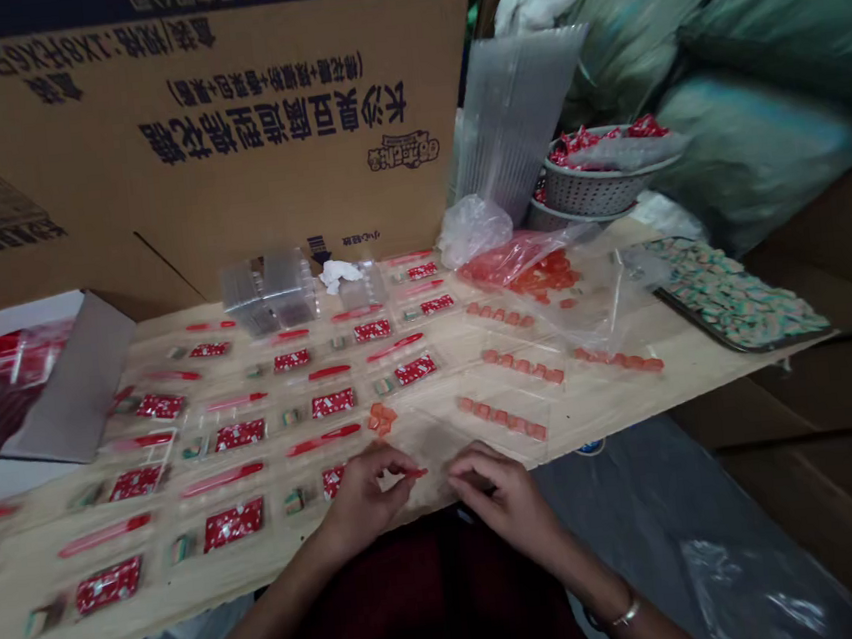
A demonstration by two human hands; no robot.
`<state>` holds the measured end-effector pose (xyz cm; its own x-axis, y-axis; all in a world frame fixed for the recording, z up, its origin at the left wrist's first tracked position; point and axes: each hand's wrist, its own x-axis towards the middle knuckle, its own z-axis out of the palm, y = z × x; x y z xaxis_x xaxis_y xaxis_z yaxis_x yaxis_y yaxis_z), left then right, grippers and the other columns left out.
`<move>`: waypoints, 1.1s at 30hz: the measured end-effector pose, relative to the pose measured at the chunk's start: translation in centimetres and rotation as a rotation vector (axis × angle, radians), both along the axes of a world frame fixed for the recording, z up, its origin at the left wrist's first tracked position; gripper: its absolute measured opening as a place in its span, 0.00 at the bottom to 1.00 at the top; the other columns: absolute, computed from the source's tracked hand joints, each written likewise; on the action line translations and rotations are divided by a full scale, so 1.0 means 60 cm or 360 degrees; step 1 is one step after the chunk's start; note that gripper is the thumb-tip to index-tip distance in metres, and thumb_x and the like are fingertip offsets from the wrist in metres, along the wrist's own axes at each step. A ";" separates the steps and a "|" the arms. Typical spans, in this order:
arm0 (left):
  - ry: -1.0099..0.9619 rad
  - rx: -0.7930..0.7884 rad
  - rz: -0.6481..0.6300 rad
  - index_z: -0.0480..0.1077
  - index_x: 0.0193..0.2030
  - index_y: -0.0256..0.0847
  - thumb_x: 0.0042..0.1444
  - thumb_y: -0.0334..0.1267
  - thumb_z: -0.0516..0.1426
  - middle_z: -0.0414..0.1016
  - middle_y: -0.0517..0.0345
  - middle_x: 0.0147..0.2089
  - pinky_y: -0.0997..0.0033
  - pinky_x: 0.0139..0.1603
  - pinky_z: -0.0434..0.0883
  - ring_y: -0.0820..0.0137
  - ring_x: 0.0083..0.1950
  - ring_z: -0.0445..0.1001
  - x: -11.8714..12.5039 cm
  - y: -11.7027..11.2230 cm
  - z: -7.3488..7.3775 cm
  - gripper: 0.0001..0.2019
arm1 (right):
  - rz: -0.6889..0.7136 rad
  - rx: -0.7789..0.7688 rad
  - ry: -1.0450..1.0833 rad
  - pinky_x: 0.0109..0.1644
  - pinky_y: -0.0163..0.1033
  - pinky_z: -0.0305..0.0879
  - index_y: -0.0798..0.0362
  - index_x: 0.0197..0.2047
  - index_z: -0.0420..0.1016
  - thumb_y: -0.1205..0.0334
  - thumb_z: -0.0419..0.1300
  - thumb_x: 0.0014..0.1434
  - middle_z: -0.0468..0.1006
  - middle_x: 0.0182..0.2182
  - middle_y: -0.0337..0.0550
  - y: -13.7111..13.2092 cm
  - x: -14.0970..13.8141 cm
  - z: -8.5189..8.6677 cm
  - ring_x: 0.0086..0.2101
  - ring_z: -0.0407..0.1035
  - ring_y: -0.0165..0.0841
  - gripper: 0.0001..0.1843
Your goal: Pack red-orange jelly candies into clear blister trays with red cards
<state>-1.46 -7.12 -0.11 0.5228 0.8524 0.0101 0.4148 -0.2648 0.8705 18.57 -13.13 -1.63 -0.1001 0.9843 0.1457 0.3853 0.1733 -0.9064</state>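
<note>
Left grip (364, 501) is pinched closed, thumb and fingertips holding a slender red stick (413, 472) just above the counter's front edge. Right grip (500, 501) sits just beside it with its fingers curled together; whether it holds anything is hidden.

A printed cardboard carton (204, 130) stands behind the pale wooden counter (593, 414), with green sacks (752, 37) heaped to the right. A dark metal tray (732, 295) of green-and-cream pieces lies at the counter's right end, and a white plastic basket (608, 176) of red packets sits behind it. Clear plastic sleeves (480, 410) cover much of the counter, laid out in rows. Many on the left carry a red packet (233, 524), a red stick (222, 478) and a small striped piece (183, 549). Rows of small orange-red cubes (507, 417) lie to the right, and a little heap of them (381, 418) sits just above the hands.

The slender stick looks light, thin and smooth, so it may slip or flick away; a fingertip pinch near its middle seems the surest hold.
</note>
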 end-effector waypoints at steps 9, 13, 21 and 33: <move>-0.0456 -0.0654 -0.0023 0.73 0.33 0.36 0.48 0.37 0.60 0.77 0.54 0.31 0.71 0.38 0.69 0.70 0.34 0.74 0.028 -0.007 -0.005 0.07 | 0.0108 -0.0217 0.0224 0.32 0.32 0.64 0.53 0.33 0.72 0.65 0.56 0.55 0.76 0.28 0.39 0.013 -0.018 -0.008 0.29 0.69 0.30 0.04; -0.0459 -0.0717 0.0015 0.73 0.31 0.36 0.46 0.37 0.60 0.77 0.55 0.30 0.71 0.37 0.69 0.69 0.32 0.73 0.036 -0.008 -0.011 0.07 | 0.0225 0.0065 -0.0170 0.37 0.33 0.64 0.51 0.41 0.70 0.71 0.52 0.56 0.76 0.33 0.42 0.006 -0.014 0.001 0.33 0.71 0.30 0.11; -0.0453 -0.0672 0.0039 0.72 0.29 0.36 0.44 0.34 0.58 0.74 0.60 0.27 0.74 0.31 0.65 0.73 0.29 0.69 0.051 -0.012 -0.019 0.05 | 0.0012 -0.0117 0.0078 0.29 0.30 0.61 0.52 0.32 0.66 0.72 0.53 0.49 0.70 0.25 0.35 0.014 -0.031 -0.010 0.26 0.66 0.28 0.07; -0.0720 -0.0993 0.0126 0.72 0.30 0.36 0.40 0.42 0.67 0.76 0.59 0.28 0.72 0.35 0.68 0.72 0.30 0.72 0.043 -0.004 -0.021 0.14 | 0.0037 -0.0143 0.0117 0.32 0.32 0.62 0.53 0.30 0.71 0.65 0.57 0.55 0.72 0.27 0.38 0.011 -0.015 -0.004 0.29 0.67 0.29 0.03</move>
<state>1.12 -7.35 -1.35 0.5195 0.8050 -0.2865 -0.0192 0.3462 0.9380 17.64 -12.47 -1.86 -0.1155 0.9912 0.0649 0.3140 0.0984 -0.9443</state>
